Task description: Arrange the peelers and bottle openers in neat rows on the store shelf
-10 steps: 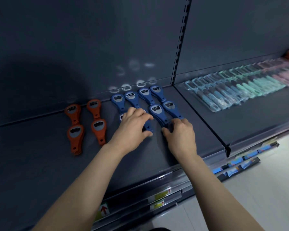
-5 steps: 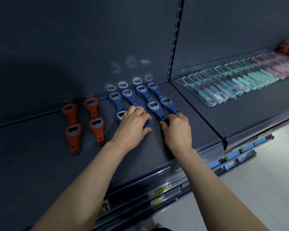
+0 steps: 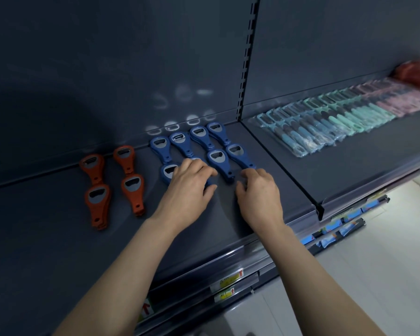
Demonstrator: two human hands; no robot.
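Blue bottle openers [image 3: 217, 158] lie in four columns, two deep, at the back of the dark shelf [image 3: 58, 238]. To their left lie orange bottle openers [image 3: 96, 200] in two columns. My left hand [image 3: 187, 190] lies over the front blue opener of the second column, fingers curled on it, and hides most of it; the front opener of the first column [image 3: 166, 172] shows at its left. My right hand [image 3: 258, 195] hovers just in front of the two right-hand columns, fingers loosely curled near the handle ends and holding nothing. Packaged peelers [image 3: 325, 127] fill the neighbouring shelf.
An upright slotted post [image 3: 249, 57] and a divider edge [image 3: 281, 166] separate the two shelf bays. A red item [image 3: 415, 73] sits at the far right back. Price tags [image 3: 227, 281] line the shelf front, with blue packets [image 3: 335, 229] on a lower level.
My right hand has drawn back slightly from the handle ends of the right-hand blue openers. My left hand has stayed on the second column's front opener.
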